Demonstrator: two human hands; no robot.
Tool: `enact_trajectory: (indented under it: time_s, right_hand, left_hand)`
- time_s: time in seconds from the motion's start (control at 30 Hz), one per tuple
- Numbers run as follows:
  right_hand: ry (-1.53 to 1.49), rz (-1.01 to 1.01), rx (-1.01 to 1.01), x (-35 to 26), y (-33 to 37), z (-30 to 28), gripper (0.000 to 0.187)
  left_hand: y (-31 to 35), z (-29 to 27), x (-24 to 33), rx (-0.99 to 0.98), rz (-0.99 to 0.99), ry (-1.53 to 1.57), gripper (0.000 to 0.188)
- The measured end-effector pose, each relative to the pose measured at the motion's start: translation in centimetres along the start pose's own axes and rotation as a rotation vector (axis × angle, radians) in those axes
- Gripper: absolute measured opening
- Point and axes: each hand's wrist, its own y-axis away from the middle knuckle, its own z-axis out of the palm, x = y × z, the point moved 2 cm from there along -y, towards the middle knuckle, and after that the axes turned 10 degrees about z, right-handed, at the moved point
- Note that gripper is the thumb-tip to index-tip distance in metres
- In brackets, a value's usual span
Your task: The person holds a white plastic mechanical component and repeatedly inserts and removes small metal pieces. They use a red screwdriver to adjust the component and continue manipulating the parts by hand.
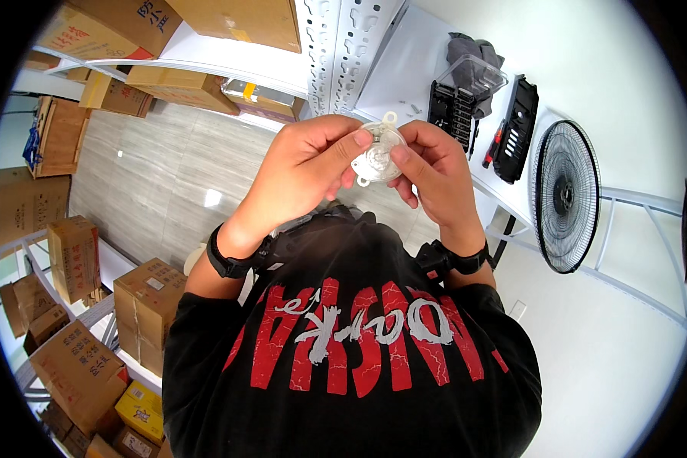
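I hold a small round white plastic part [378, 153] with mounting tabs up in front of me, above my black shirt with red and white print. My left hand [305, 172] grips its left side, thumb on the top face. My right hand [435, 172] pinches its right side with thumb and fingers. Both wrists wear black bands. The part's underside is hidden by my fingers.
A white table [404, 72] behind my hands carries a clear-lidded black parts box [466, 88], a grey cloth, a black panel [517, 130] and a red-handled tool. A black fan grille [565, 195] stands at right. Shelves with cardboard boxes [149, 301] fill the left.
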Motion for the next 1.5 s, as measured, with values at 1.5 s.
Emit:
enact_trajectory:
  time_s: [1.5]
  right_hand:
    - [0.032,-0.183,0.026,1.6,-0.1,1.0,0.021]
  left_hand:
    - [0.2,0.3,-0.2,0.103,0.445,-0.383,0.02]
